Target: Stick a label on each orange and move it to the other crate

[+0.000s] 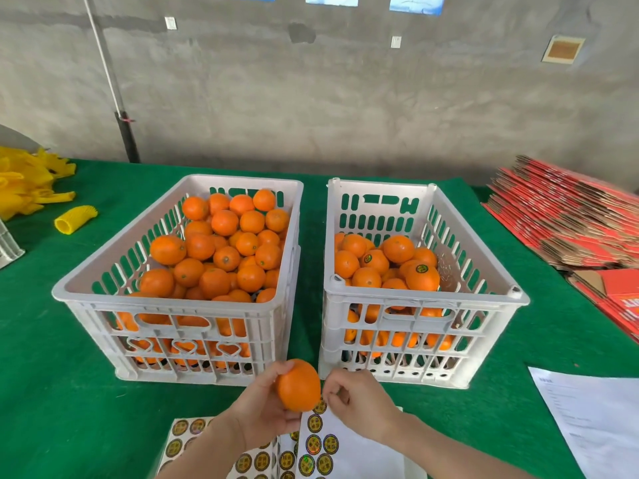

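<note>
Left hand [262,406] cups a smooth round orange [299,385] just above the green worktop [52,375]. The right hand [359,399], fingers curled, pinches what looks like a round black-and-gold label [320,406] at the top edge of the white sticker sheet [345,440], right beside the fruit. Best done, I'd judge, by peeling the label off by its rim, pressing it flat on bare peel, then setting the fruit in the white slotted plastic crate on the right [425,295] among the labelled ones, not in the fuller white crate on the left [166,299].

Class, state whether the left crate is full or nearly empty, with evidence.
Full: the left crate holds oranges piled close to its rim.
</note>
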Demonstrator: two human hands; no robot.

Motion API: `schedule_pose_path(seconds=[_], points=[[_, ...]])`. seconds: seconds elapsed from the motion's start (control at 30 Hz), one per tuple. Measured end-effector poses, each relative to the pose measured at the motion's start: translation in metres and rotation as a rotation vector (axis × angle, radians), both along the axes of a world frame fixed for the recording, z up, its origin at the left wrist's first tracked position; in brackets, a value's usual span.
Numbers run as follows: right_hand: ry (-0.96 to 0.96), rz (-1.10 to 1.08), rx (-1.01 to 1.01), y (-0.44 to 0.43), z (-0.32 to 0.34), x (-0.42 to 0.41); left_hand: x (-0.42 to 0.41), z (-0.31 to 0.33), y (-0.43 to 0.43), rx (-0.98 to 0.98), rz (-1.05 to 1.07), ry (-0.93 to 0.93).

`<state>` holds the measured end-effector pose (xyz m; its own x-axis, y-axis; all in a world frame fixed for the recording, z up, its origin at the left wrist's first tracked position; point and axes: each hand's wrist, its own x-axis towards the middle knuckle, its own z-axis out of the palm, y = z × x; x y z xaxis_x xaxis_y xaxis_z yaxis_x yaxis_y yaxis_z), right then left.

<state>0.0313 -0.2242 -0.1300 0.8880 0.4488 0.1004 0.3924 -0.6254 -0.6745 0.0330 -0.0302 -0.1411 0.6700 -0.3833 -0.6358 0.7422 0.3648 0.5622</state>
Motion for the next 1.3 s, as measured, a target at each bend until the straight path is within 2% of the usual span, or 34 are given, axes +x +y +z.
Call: schedule_pose_path(seconds=[0.1,0.27,0.53,0.6,0.67,0.77,0.87,0.93,1.0,1.03,1.13,1.23,1.3], points=[[0.021,-0.010,-0.020,0.000,-0.004,-0.002,-0.001,0.000,-0.002,-0.033,-0.009,0.036],[-0.075,-0.012,-0.040,-0.001,-0.008,-0.001,0.000,0.003,-0.004,-0.063,-0.033,0.046],[-0.444,0.107,-0.073,-0.007,-0.009,-0.004,0.005,0.002,-0.003,-0.117,-0.057,0.097],[-0.476,0.134,-0.069,-0.010,-0.011,-0.003,0.004,0.003,-0.004,-0.129,-0.072,0.099],[-0.391,0.125,-0.050,-0.011,-0.012,-0.003,0.005,0.004,-0.004,-0.108,-0.090,0.073],[-0.084,0.045,0.066,-0.009,-0.007,-0.002,0.005,0.006,-0.004,-0.020,-0.130,0.019],[0.186,-0.012,0.078,-0.010,0.000,0.002,0.003,0.010,-0.004,0.117,-0.161,-0.038],[0.270,-0.053,0.088,-0.010,0.005,0.002,0.000,0.012,-0.006,0.330,-0.232,-0.172],[0.278,-0.160,0.121,-0.011,0.011,0.003,-0.004,0.014,-0.006,0.609,-0.327,-0.362],[0.267,-0.240,0.165,-0.012,0.014,0.003,-0.006,0.016,-0.005,0.686,-0.347,-0.454],[0.323,-0.371,0.417,-0.014,0.029,-0.005,-0.015,0.021,-0.005,0.685,-0.311,-0.726],[0.409,-0.196,0.513,-0.004,0.039,-0.021,-0.020,0.026,-0.009,0.628,-0.156,-0.905],[0.365,-0.144,0.518,0.005,0.046,-0.028,-0.021,0.031,-0.014,0.588,-0.051,-0.947]])
